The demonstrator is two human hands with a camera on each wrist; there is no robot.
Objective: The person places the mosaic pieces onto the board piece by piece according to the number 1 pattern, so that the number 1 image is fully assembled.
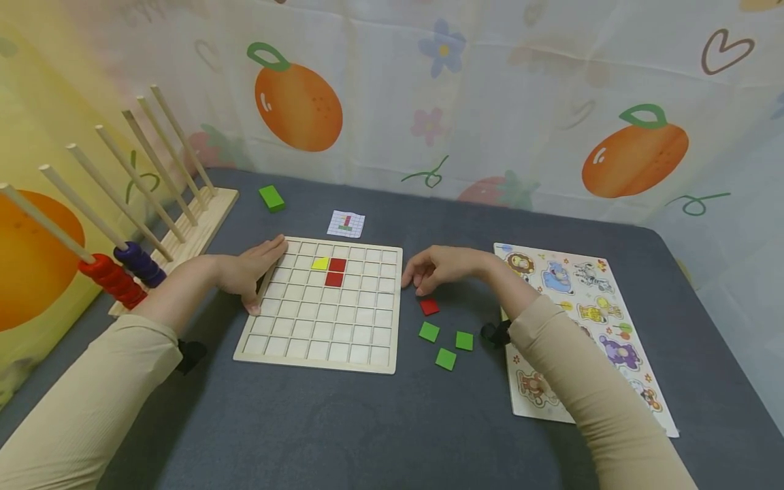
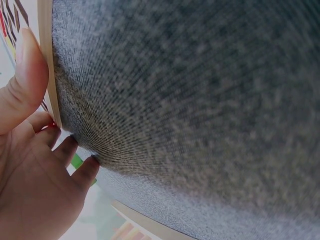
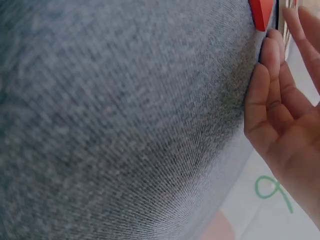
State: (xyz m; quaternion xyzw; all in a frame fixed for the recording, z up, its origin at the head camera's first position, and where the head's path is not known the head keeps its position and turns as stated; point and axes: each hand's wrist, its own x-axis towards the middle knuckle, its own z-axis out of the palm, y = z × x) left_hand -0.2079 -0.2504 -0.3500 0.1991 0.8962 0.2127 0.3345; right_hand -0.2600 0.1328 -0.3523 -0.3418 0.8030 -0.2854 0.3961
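Note:
A wooden grid board (image 1: 315, 363) lies flat in the middle of the table. One yellow tile (image 1: 320, 263) and two red tiles (image 1: 335, 279) sit in its upper cells. My left hand (image 1: 245, 271) rests at the board's left edge, thumb against the rim (image 2: 48, 65) and fingers spread along the side. Just off the right edge, my right hand (image 1: 444, 265) is low over the table, fingers loosely bent, with no tile showing between them. Right under its fingertips lies a loose red tile (image 1: 430, 307). Three green tiles (image 1: 446, 358) lie nearer to me.
Behind the board are a small card (image 1: 346, 224) with a printed grid pattern and a stack of green tiles (image 1: 271, 198). At left stands a wooden peg rack (image 1: 211, 214) with red and blue beads. An animal puzzle board (image 1: 566, 306) lies beneath my right forearm.

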